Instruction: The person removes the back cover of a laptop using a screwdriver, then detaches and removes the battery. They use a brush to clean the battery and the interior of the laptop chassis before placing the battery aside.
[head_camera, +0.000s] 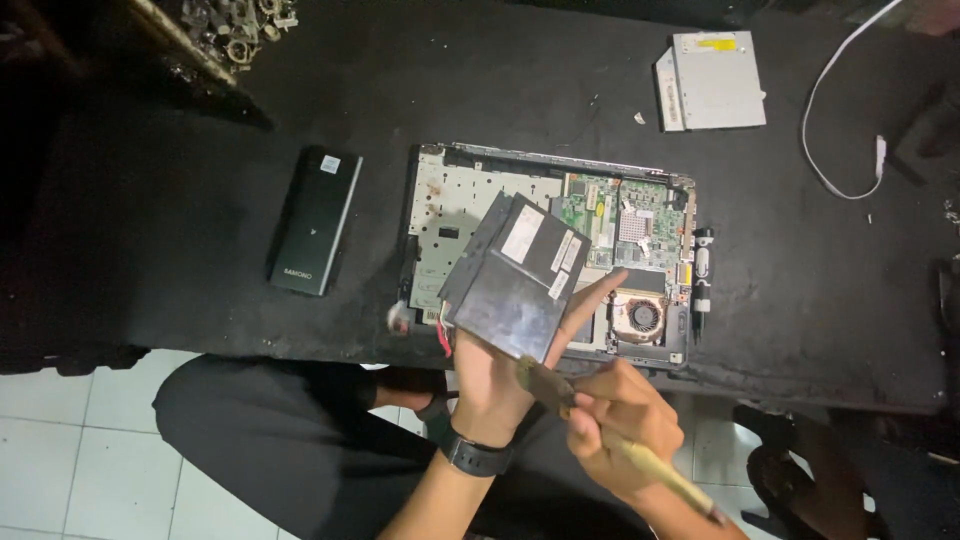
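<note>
The left hand (497, 375) has its grip closed on a flat black rectangular battery pack (515, 277), tilted above the opened silver laptop base (455, 200). The right hand (618, 415) grips a wooden-handled brush (600, 435) just beside it. On the black worktop (180, 230), a black slab-shaped power bank (316, 220) lies left, a grey optical drive (712, 80) and white cable (830, 110) far right. The near worktop edge lies close under both hands.

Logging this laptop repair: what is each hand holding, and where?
Left hand holds a flat black battery pack by its lower edge; right hand grips a brush mid-handle.
</note>
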